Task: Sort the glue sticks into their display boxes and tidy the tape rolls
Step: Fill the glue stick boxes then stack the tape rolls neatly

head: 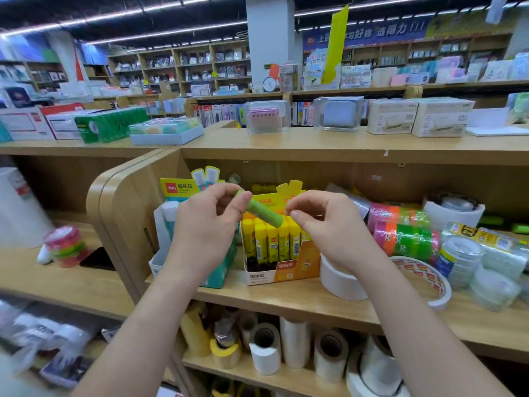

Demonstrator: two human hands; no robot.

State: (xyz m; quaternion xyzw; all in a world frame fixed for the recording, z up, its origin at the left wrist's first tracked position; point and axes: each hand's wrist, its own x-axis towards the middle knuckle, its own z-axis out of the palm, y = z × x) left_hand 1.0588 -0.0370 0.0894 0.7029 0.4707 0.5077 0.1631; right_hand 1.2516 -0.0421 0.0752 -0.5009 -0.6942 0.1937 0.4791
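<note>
Our left hand (pixel 206 227) pinches a lime-green plastic glue stick (pixel 263 211), label blurred, in front of the yellow-orange cardboard display box (pixel 297 266) reading "固体胶". Our right hand (pixel 326 227) curls beside it; we cannot tell whether it pinches anything.

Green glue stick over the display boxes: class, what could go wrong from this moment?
1. The left hand grips the green glue stick near its upper end only; it might slip and drop among the yellow glue sticks.
2. Neither the yellow display box nor the teal display box shows green sticks, so it may get misplaced.
3. The printed tape roll sits at the shelf edge beside the right forearm; a careless sweep could knock it off.
</note>
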